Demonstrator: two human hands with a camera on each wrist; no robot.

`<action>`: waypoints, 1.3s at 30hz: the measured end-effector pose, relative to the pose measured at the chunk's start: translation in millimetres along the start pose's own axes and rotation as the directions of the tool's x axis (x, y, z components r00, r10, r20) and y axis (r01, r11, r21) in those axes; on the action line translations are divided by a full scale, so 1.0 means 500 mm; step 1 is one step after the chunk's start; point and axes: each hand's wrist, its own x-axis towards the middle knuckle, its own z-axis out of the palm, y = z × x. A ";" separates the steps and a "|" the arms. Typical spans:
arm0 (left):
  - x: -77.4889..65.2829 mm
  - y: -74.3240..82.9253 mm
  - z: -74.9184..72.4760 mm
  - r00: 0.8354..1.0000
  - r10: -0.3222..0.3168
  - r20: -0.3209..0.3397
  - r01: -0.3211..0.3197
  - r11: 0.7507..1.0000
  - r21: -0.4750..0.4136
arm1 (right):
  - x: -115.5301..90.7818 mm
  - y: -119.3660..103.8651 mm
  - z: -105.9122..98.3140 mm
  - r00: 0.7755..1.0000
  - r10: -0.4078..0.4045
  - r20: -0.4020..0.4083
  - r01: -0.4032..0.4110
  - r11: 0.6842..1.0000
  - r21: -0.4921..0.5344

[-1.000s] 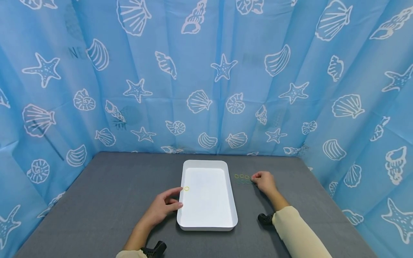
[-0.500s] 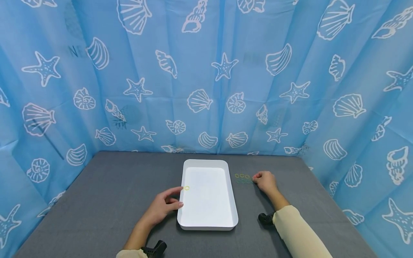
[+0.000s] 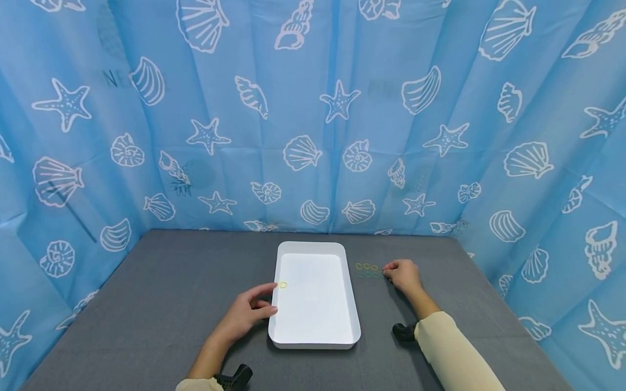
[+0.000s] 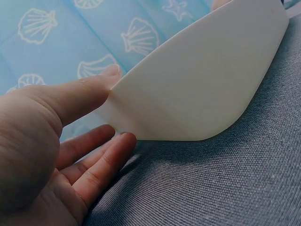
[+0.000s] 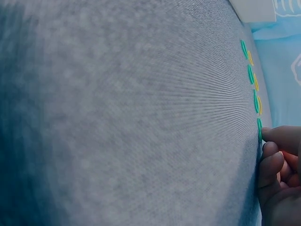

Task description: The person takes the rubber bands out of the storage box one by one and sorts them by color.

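A white tray (image 3: 315, 298) lies on the grey cloth. My left hand (image 3: 249, 312) rests at its left side, thumb and fingers loosely spread, touching the rim and outer wall; the left wrist view shows the thumb (image 4: 89, 92) on the rim. Inside the tray by that wall lies a thin yellow rubber band (image 3: 283, 285). Right of the tray, three yellow rubber bands (image 3: 366, 266) form a row behind a row of several green ones (image 3: 369, 275). My right hand (image 3: 403, 276), fingers curled, pinches the end of the rightmost green rubber band (image 5: 259, 129), partly hidden by the fingertips.
Grey cloth (image 3: 171, 304) covers the table. A blue curtain with white shell prints (image 3: 303, 190) hangs behind and along both sides. Black wrist cameras (image 3: 403, 332) sit on both wrists. The tray corner (image 5: 254, 9) shows at the top of the right wrist view.
My right hand has shifted slightly to the right, so more of the green row shows. My left hand, the tray and the yellow rubber bands stay in place.
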 end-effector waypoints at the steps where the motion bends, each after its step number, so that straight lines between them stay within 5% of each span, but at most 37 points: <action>1: 0.000 0.000 0.000 1.000 0.001 0.000 -0.001 1.000 -0.001 | 0.001 0.002 0.001 1.000 0.001 0.001 -0.001 1.000 0.010; 15: 0.001 0.005 -0.001 1.000 -0.004 -0.005 0.004 1.000 0.007 | 0.010 -0.013 -0.004 0.999 0.032 -0.015 -0.031 0.996 0.082; 25: 0.000 -0.002 -0.001 1.000 0.006 0.003 -0.006 1.000 0.008 | 0.015 -0.070 0.006 0.999 -0.003 -0.042 0.009 0.991 0.136; 39: 0.001 -0.003 0.000 1.000 0.003 -0.006 -0.003 1.000 0.007 | 0.024 -0.158 0.032 0.999 -0.037 0.024 0.030 0.972 0.235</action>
